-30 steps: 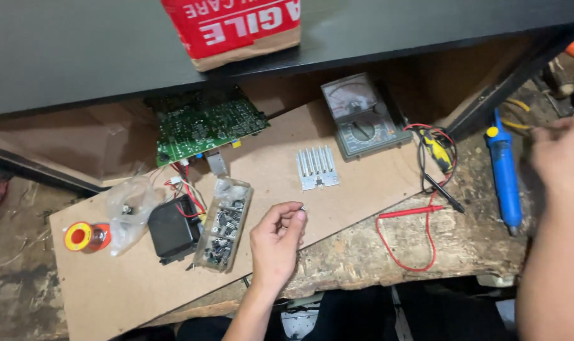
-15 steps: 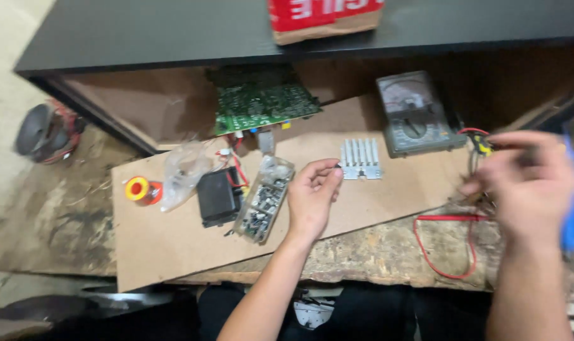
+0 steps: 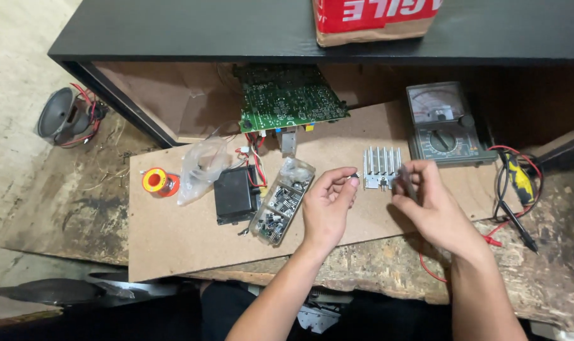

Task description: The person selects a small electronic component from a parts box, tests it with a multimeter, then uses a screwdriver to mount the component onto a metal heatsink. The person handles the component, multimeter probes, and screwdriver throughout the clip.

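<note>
My left hand (image 3: 328, 205) hovers over the brown hardboard sheet (image 3: 173, 243) and pinches a small component (image 3: 352, 181) between thumb and forefinger. My right hand (image 3: 429, 208) is close beside it, its fingers closed on a thin dark tool (image 3: 405, 182). Both fingertips meet just in front of a finned aluminium heat sink (image 3: 381, 165) that lies on the board. A clear plastic box of small parts (image 3: 280, 202) sits just left of my left hand.
A green circuit board (image 3: 290, 98) with wires, a black box (image 3: 236, 192), a plastic bag (image 3: 201, 164) and a solder spool (image 3: 157, 182) lie left. An analogue multimeter (image 3: 445, 126) with test leads (image 3: 517, 189) is right. A cardboard box (image 3: 375, 19) tops the black shelf.
My right hand came in from the far right to the heat sink, now gripping the thin tool. My left hand lifted slightly toward the heat sink. The view shifted left.
</note>
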